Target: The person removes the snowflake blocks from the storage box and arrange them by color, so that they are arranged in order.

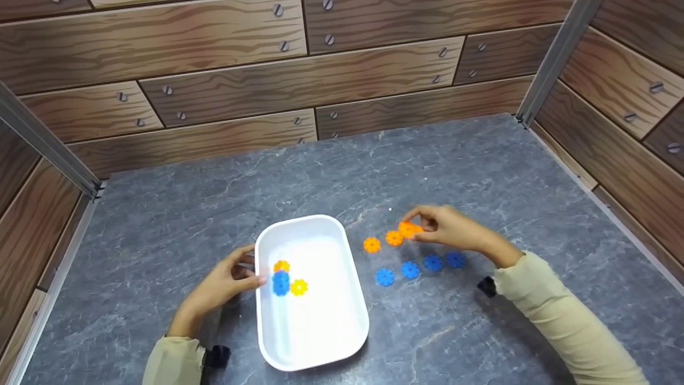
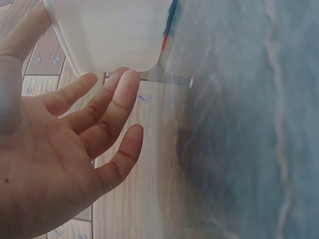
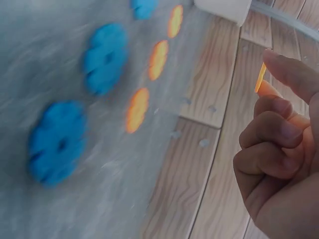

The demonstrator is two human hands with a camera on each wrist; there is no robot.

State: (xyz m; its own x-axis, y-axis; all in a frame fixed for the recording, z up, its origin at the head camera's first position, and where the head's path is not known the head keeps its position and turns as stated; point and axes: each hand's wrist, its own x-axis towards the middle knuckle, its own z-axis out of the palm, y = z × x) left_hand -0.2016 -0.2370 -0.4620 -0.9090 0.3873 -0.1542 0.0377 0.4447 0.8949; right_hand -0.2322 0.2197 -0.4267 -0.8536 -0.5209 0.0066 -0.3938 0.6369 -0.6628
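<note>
Through the right grip [image 1: 446, 227], I'm pinching an orange disc [image 3: 261, 72] between thumb and finger, holding it above the surface [image 1: 454, 331] by a row of orange pieces [image 1: 372, 245]. Four blue discs [image 1: 410, 269] are lying on the near side. I'm resting the left grip [image 1: 219, 280], fingers loosely spread, against the white tray [image 1: 326, 315], where a yellow piece [image 1: 299, 287] is lying beside blue pieces [image 1: 281, 283].

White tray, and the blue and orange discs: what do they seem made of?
The white tray: probably smooth plastic, as its rounded corners and unbroken rim look moulded; whether glossy is hard to tell. The blue discs and orange discs: likely plastic too, matte-looking, with even colour and regular notches, though blur hides fine texture.
</note>
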